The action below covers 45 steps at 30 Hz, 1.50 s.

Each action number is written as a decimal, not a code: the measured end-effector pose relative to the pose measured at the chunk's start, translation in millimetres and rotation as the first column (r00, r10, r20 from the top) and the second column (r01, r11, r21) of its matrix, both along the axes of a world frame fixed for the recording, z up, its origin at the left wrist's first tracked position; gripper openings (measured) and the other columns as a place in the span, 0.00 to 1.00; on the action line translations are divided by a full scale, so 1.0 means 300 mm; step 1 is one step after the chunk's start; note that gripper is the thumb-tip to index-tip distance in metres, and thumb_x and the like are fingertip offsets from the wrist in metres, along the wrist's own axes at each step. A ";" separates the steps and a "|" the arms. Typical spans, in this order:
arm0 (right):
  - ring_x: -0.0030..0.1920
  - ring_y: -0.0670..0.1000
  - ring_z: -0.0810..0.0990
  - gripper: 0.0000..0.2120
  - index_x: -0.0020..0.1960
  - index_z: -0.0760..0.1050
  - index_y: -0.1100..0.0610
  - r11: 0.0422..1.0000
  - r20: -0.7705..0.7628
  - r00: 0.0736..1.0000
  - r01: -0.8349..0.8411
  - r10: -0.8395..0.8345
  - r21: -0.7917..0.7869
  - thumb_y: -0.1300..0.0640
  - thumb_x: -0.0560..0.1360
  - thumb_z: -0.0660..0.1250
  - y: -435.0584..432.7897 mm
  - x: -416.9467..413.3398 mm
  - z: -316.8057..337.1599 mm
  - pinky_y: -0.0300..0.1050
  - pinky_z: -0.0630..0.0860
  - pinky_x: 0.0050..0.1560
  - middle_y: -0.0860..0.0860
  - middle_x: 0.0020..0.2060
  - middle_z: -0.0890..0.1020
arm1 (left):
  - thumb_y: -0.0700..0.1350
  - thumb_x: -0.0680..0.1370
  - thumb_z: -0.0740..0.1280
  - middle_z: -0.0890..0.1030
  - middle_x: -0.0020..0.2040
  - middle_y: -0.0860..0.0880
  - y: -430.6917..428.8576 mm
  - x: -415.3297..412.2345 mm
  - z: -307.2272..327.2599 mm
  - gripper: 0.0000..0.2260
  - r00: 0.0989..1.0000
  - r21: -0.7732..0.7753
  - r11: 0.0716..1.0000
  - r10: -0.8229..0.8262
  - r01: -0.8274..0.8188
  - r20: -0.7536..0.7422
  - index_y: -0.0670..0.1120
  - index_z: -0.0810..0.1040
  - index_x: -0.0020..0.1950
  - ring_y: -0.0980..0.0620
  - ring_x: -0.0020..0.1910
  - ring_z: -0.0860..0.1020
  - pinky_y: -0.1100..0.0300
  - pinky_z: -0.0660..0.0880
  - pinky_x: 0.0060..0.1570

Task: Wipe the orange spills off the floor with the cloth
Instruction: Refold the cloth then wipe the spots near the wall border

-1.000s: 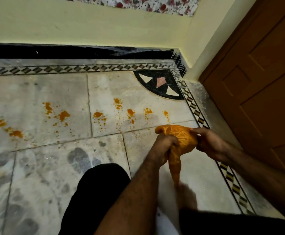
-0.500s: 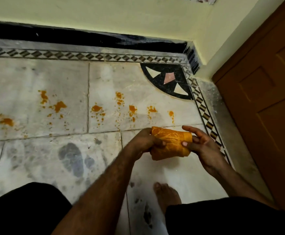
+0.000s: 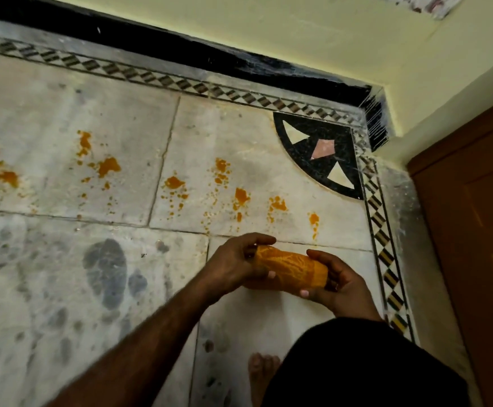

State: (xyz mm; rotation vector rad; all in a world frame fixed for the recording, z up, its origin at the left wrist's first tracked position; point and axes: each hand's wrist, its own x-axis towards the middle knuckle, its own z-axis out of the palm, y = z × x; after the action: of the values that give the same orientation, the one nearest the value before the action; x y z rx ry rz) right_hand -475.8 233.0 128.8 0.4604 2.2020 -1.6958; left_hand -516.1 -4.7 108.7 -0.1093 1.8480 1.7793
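While orange spills (image 3: 174,183) dot the floor (image 3: 63,113), left hand (image 3: 233,265) and right hand (image 3: 343,290) grip the rolled cloth (image 3: 292,270), fingers curled.

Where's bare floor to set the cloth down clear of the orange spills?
Free: the pale tile under the cloth, between the foot and the checkered border; also the grey-mottled tile beside the left hand. Crowded: the far tiles, dotted with orange spills.

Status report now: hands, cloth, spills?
Left hand and right hand hold the rolled cloth. Orange spills not yet wiped. No obstacle seen between.
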 end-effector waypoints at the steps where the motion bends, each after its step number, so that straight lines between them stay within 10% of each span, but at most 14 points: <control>1: 0.53 0.45 0.85 0.34 0.61 0.81 0.48 0.999 -0.011 1.000 -0.025 0.025 0.024 0.74 0.61 0.80 0.000 -0.014 -0.005 0.40 0.82 0.47 0.48 0.58 0.84 | 0.45 0.62 0.80 0.83 0.60 0.52 -0.002 -0.011 0.000 0.28 1.000 0.012 1.000 0.004 -0.004 -0.010 0.63 0.81 0.61 0.52 0.60 0.81 0.47 0.80 0.59; 11: 0.54 0.41 0.82 0.27 0.59 0.80 0.37 0.954 -0.199 0.949 -0.197 0.243 0.227 0.64 0.70 0.79 0.012 -0.135 -0.013 0.36 0.79 0.53 0.38 0.58 0.82 | 0.37 0.70 0.78 0.80 0.60 0.52 0.013 -0.049 0.046 0.31 0.962 -0.322 0.944 -0.022 -0.069 -0.272 0.55 0.76 0.70 0.59 0.49 0.81 0.71 0.78 0.45; 14: 0.52 0.38 0.80 0.24 0.57 0.80 0.36 0.912 -0.265 0.908 -0.224 0.324 0.345 0.62 0.71 0.78 0.039 -0.153 -0.015 0.30 0.74 0.52 0.40 0.52 0.81 | 0.40 0.70 0.78 0.83 0.61 0.51 0.048 -0.060 0.049 0.26 0.928 -0.447 0.889 -0.081 -0.098 -0.364 0.52 0.79 0.67 0.55 0.56 0.81 0.64 0.78 0.57; 20: 0.51 0.38 0.73 0.15 0.48 0.84 0.45 0.859 -0.286 0.878 -0.226 0.384 0.459 0.63 0.69 0.78 0.095 -0.191 0.000 0.18 0.64 0.49 0.47 0.53 0.74 | 0.46 0.72 0.76 0.81 0.50 0.51 0.086 -0.104 0.075 0.10 0.920 -0.551 0.834 -0.226 0.013 -0.320 0.53 0.85 0.52 0.55 0.49 0.78 0.58 0.76 0.50; 25: 0.44 0.40 0.80 0.10 0.42 0.81 0.43 0.915 -0.228 0.906 -0.288 0.355 0.282 0.59 0.73 0.76 0.112 -0.219 0.013 0.30 0.73 0.43 0.40 0.39 0.83 | 0.63 0.68 0.65 0.81 0.51 0.51 0.108 -0.113 0.086 0.21 0.953 -0.382 0.924 -0.129 0.014 -0.276 0.51 0.80 0.52 0.56 0.48 0.78 0.55 0.74 0.50; 31: 0.41 0.45 0.84 0.13 0.56 0.79 0.49 0.982 -0.190 0.972 -0.157 0.135 -0.105 0.62 0.75 0.74 0.095 -0.214 0.039 0.45 0.82 0.42 0.48 0.43 0.84 | 0.51 0.77 0.64 0.71 0.39 0.48 0.149 -0.076 0.056 0.11 0.950 -0.162 0.976 0.092 -0.146 -0.299 0.43 0.72 0.44 0.53 0.39 0.71 0.52 0.65 0.42; 36: 0.49 0.50 0.86 0.28 0.64 0.76 0.52 0.849 -0.029 0.997 -0.071 0.065 -0.524 0.58 0.67 0.81 0.111 -0.225 0.059 0.48 0.83 0.49 0.47 0.47 0.88 | 0.47 0.81 0.64 0.76 0.38 0.55 0.218 -0.083 0.082 0.06 0.923 0.064 0.935 0.355 -0.349 -0.152 0.50 0.73 0.44 0.57 0.39 0.76 0.57 0.72 0.42; 39: 0.55 0.54 0.86 0.22 0.64 0.77 0.53 0.887 0.007 0.996 -0.076 0.089 -0.455 0.57 0.71 0.76 0.099 -0.188 0.028 0.50 0.84 0.51 0.52 0.54 0.87 | 0.51 0.81 0.65 0.81 0.50 0.50 0.244 -0.081 0.069 0.05 0.895 0.063 0.894 0.445 -0.443 -0.027 0.50 0.75 0.52 0.50 0.50 0.81 0.50 0.78 0.47; 45: 0.57 0.53 0.85 0.16 0.68 0.76 0.52 0.983 -0.033 0.999 0.008 -0.014 -0.184 0.54 0.80 0.69 0.128 -0.151 -0.087 0.59 0.82 0.59 0.51 0.59 0.85 | 0.43 0.71 0.78 0.81 0.62 0.51 0.259 0.002 -0.033 0.40 0.953 0.108 0.960 0.232 -0.256 0.196 0.64 0.59 0.73 0.47 0.57 0.82 0.43 0.82 0.50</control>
State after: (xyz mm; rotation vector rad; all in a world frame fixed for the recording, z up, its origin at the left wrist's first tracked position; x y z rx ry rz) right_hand -521.0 271.3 102.7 0.3997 2.0436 -1.9042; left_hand -515.6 73.0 98.8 -0.4534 1.6387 1.9815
